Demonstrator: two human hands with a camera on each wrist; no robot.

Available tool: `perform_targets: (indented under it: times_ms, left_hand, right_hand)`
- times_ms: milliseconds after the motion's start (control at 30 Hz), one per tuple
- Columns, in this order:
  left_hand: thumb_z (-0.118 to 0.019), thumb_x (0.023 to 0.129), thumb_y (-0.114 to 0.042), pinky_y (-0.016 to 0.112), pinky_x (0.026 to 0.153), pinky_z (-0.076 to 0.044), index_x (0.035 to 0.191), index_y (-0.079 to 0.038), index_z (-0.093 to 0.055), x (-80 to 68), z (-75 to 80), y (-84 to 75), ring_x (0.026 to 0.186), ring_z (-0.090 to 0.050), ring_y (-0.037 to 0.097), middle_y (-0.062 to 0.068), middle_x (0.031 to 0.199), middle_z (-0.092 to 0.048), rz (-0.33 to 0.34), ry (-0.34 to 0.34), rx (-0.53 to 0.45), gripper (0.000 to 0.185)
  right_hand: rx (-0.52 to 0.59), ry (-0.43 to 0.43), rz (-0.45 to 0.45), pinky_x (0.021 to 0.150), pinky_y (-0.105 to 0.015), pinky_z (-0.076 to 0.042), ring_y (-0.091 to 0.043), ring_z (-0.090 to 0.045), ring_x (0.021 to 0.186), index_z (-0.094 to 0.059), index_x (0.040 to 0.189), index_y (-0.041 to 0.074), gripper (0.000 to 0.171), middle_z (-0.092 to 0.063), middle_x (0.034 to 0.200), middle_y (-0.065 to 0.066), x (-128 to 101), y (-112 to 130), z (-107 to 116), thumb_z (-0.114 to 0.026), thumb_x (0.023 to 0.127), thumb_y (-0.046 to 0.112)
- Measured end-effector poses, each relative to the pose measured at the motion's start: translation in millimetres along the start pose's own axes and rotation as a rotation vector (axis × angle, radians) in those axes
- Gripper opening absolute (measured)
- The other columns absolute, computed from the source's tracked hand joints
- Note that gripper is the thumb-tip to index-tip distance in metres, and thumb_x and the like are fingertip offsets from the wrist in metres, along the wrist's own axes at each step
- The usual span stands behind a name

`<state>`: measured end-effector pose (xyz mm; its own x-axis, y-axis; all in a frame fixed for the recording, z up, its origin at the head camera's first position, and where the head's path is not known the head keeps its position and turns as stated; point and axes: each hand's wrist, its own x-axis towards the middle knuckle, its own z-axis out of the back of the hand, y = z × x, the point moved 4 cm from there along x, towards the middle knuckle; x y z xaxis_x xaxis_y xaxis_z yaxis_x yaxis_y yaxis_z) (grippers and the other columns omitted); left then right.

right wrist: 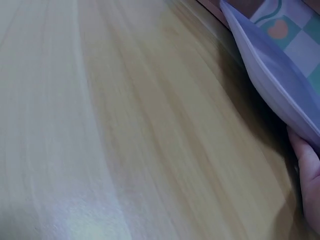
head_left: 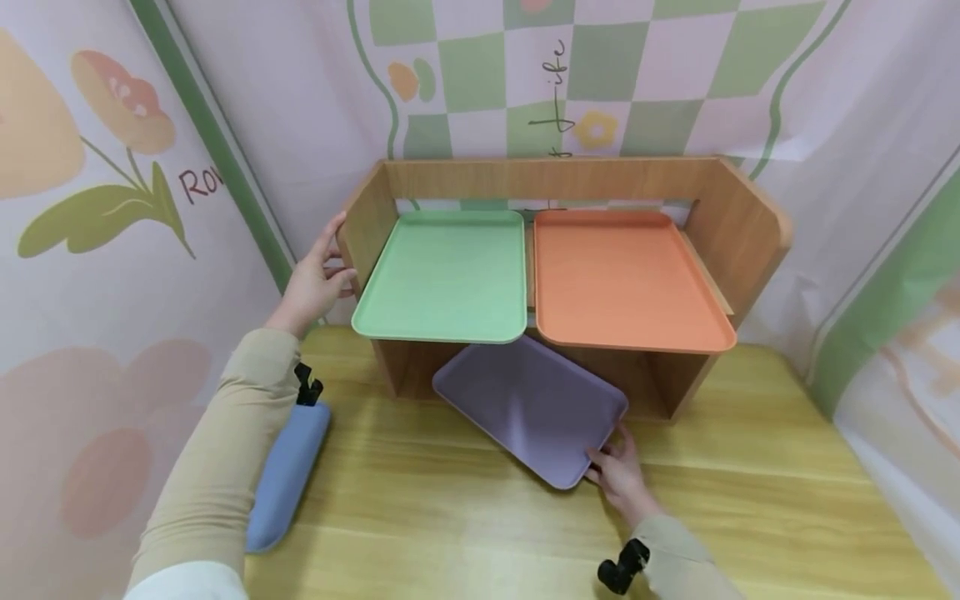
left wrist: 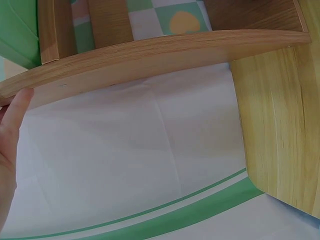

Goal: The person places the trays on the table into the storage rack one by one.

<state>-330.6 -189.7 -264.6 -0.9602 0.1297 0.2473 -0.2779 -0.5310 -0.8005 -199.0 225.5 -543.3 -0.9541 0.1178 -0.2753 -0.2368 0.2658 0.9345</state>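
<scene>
A wooden shelf unit (head_left: pixel 720 208) stands on the yellow wooden table (head_left: pixel 465 517). A green tray (head_left: pixel 446 279) and an orange tray (head_left: pixel 622 279) lie side by side on its top. A purple tray (head_left: pixel 532 404) lies half under the shelf, turned at an angle. My right hand (head_left: pixel 618 475) holds the purple tray's (right wrist: pixel 272 70) near right corner. My left hand (head_left: pixel 315 279) grips the shelf's left side panel (left wrist: pixel 125 62), thumb inside and fingers outside.
A blue tray (head_left: pixel 287 475) lies on the table at the left, partly under my left forearm. Patterned fabric walls (head_left: pixel 112 167) close in behind and on both sides. Bare tabletop stretches in front and to the right of the shelf.
</scene>
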Motion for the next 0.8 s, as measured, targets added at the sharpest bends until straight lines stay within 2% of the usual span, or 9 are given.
perform_targets:
  times_ms: [133,367,467,667,800]
  left_hand:
    - [-0.052,0.093,0.006,0.045,0.081,-0.057,0.146,-0.053,-0.011,-1.3,-0.5,0.3,0.112,-0.057,0.043,0.027,0.132,-0.044,0.002,-0.011,0.004,0.089]
    - [-0.051,0.093,0.006,0.042,0.08,-0.058,0.147,-0.051,-0.012,-0.8,-1.8,-1.4,0.112,-0.056,0.044,0.028,0.132,-0.045,-0.014,-0.014,-0.008,0.089]
    - [-0.051,0.093,0.006,0.044,0.081,-0.057,0.146,-0.052,-0.012,-0.3,-2.1,-0.8,0.113,-0.056,0.044,0.027,0.132,-0.044,-0.015,-0.011,-0.017,0.088]
    - [-0.051,0.093,0.004,0.046,0.082,-0.057,0.145,-0.054,-0.011,-0.8,-1.6,-0.4,0.115,-0.055,0.043,0.027,0.133,-0.042,-0.005,-0.008,-0.02,0.088]
    - [-0.051,0.094,0.004,0.046,0.082,-0.057,0.145,-0.054,-0.011,-0.4,-1.5,0.1,0.115,-0.055,0.043,0.027,0.133,-0.042,-0.002,-0.006,-0.022,0.088]
  right_hand:
    - [-0.005,-0.005,0.005,0.073,-0.026,-0.056,-0.005,-0.056,0.083,0.012,0.149,0.015,0.079,-0.02,0.14,-0.034,-0.5,-2.1,-6.1,-0.039,0.094,-0.01]
    - [-0.005,-0.004,0.002,0.071,-0.03,-0.059,-0.011,-0.06,0.079,0.014,0.149,0.015,0.084,-0.022,0.136,-0.039,-3.9,-4.1,-19.0,-0.043,0.093,-0.011]
    - [0.021,-0.011,0.002,0.072,-0.032,-0.06,-0.01,-0.06,0.078,0.015,0.148,0.016,0.085,-0.026,0.133,-0.036,-4.2,-6.5,-24.7,-0.043,0.093,-0.012]
    - [0.074,-0.037,-0.004,0.07,-0.031,-0.06,-0.008,-0.061,0.076,0.012,0.145,0.018,0.085,-0.042,0.109,-0.02,-4.4,-12.5,-40.0,-0.046,0.091,-0.014]
    - [0.101,-0.055,0.0,0.069,-0.03,-0.059,-0.01,-0.061,0.076,0.011,0.144,0.018,0.085,-0.042,0.108,-0.02,-5.0,-16.5,-51.9,-0.047,0.09,-0.014]
